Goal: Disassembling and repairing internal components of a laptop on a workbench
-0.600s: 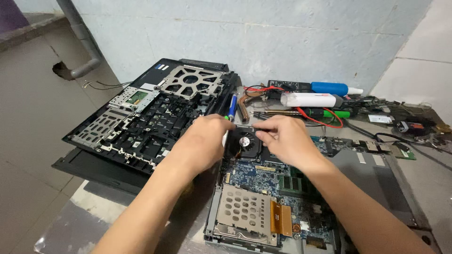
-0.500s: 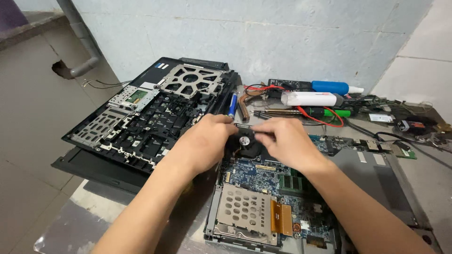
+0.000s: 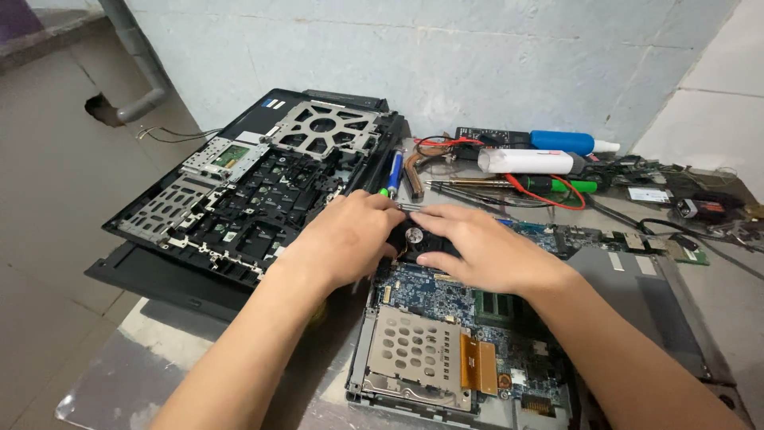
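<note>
Both hands, left hand (image 3: 346, 239) and right hand (image 3: 477, 251), half-hide the cooling fan (image 3: 414, 236).

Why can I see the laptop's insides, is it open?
Open. The laptop's blue circuit board and small fan lie uncovered, and its black casing sits apart, beside it.

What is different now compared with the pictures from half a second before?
Almost nothing changed. The left hand and right hand stay closed around the small black cooling fan on the blue motherboard; the fingers shifted only slightly, and nothing was released. The opened laptop base, the white tube and the blue-handled screwdriver lie where they were.
</note>
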